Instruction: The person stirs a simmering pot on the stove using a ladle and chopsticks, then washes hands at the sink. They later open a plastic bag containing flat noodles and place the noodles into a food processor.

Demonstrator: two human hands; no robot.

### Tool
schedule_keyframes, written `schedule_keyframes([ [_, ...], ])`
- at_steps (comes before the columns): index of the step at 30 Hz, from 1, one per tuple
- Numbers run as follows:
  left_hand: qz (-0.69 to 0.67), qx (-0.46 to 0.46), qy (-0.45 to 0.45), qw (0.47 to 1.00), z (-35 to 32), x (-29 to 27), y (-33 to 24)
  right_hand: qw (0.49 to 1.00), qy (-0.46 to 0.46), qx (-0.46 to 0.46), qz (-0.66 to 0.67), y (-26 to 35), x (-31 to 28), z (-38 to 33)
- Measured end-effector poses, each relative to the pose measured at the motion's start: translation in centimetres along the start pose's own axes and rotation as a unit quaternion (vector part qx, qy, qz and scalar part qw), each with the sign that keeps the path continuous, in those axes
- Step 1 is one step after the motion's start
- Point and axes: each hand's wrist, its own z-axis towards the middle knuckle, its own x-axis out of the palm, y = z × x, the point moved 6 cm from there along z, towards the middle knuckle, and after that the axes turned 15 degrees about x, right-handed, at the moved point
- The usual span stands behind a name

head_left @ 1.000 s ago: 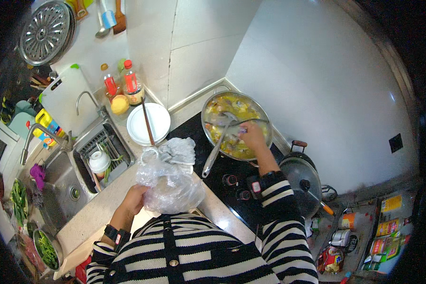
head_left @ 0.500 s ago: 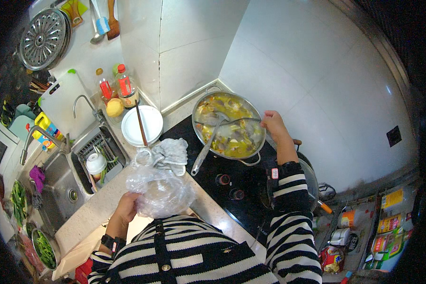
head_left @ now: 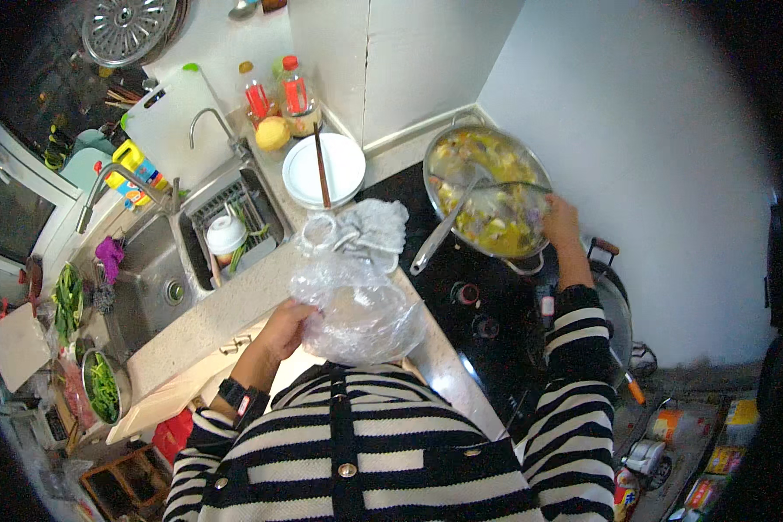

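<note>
My left hand [head_left: 280, 333] grips a crumpled clear plastic bag [head_left: 354, 291] above the stone counter, close to my striped sleeve. My right hand [head_left: 561, 222] rests at the right rim of a steel wok [head_left: 487, 191] full of yellow food on the black cooktop [head_left: 474, 309]. Whether its fingers grip the rim I cannot tell. A long steel ladle [head_left: 444, 228] leans in the wok, its handle pointing toward the bag.
A stack of white plates [head_left: 324, 170] with chopsticks across it sits behind the bag, beside a lemon and two red-capped bottles [head_left: 274, 89]. The sink [head_left: 152, 278] with a rack and cup lies to the left. A lidded pot [head_left: 613, 300] stands right of the cooktop.
My right hand has moved from inside the wok over the food to its right rim. The bag in my left hand has shifted slightly lower and toward my body.
</note>
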Motion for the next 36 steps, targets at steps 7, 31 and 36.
schedule_keyframes([
  [7,0.006,-0.017,0.082,0.996,1.2,1.3,1.1,0.961,-0.023,-0.021,0.275,1.4,-8.5,-14.0],
  [31,0.037,-0.066,0.216,0.974,-12.1,11.3,16.6,0.802,0.004,0.535,0.267,-34.2,2.9,-43.4],
  [36,0.052,-0.085,0.214,0.972,-18.0,13.2,19.9,0.827,-0.051,0.502,0.246,-36.8,2.9,-39.8],
])
